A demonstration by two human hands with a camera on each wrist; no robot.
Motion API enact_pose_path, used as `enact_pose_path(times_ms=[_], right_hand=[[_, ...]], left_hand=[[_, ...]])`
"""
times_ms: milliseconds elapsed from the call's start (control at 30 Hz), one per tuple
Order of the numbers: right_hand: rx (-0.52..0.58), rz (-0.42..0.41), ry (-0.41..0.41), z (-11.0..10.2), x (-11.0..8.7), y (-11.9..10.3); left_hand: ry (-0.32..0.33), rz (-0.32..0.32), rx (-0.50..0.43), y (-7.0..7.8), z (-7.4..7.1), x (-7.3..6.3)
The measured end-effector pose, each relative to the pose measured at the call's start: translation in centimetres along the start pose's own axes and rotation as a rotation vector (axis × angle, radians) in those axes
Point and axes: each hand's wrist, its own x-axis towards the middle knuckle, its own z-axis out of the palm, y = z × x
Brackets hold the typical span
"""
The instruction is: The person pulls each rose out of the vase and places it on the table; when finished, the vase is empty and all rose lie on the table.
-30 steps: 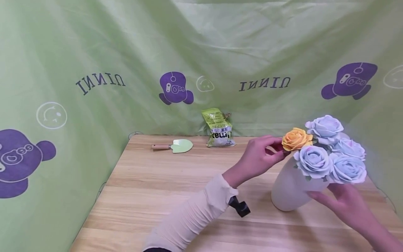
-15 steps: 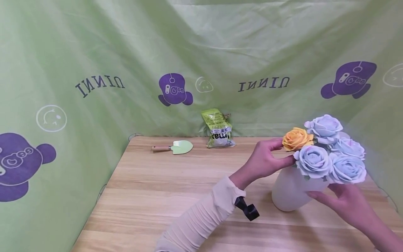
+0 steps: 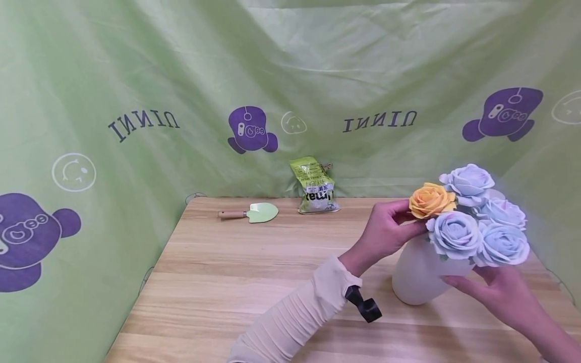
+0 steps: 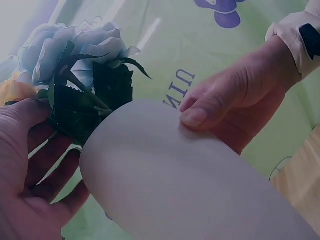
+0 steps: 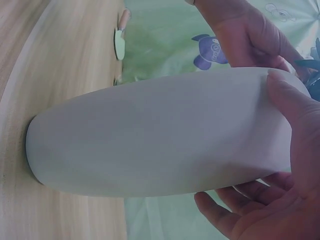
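Note:
A tall white vase [image 3: 419, 275] stands on the wooden table, its base touching the boards in the right wrist view [image 5: 150, 140]. It holds one orange rose [image 3: 431, 200] and several light blue roses [image 3: 455, 234] bunched at its mouth. My right hand [image 3: 508, 297] grips the vase near the top, thumb on one side and fingers on the other [image 5: 265, 200]. At the left of the bunch, my left hand [image 3: 386, 229] holds the orange rose just under its bloom. Dark green leaves [image 4: 75, 110] lie by its fingers, and part of its grasp is hidden behind the blooms.
A small trowel [image 3: 260, 213] with a wooden handle lies at the back left of the table [image 3: 218, 282]. Near the back edge a green-and-white packet [image 3: 316, 189] leans against the printed green curtain [image 3: 181, 75].
My left hand has shifted right and its thumb has moved in beneath the blooms. The orange rose has edged slightly right. My right hand and the vase have stayed almost still.

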Motion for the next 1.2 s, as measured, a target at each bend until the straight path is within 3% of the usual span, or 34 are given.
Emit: enact_pose_path(times_ms=[300,567,933,1200], right_hand=[[-0.008,0.007,0.009,-0.1,0.0,0.0],[-0.009,0.015,0.003,-0.2,0.0,0.0],[-0.013,0.029,0.004,-0.3,0.1,0.1],[-0.025,0.042,0.020,-0.3,-0.2,0.2]], left_hand=[[0.094,0.025,-0.133,-0.3,0.8,-0.1],[0.199,-0.008,-0.223,-0.3,1.3,-0.2],[0.274,-0.046,-0.232,-0.3,1.4,-0.1],[0.299,-0.017,-0.233,-0.3,1.3,-0.2]])
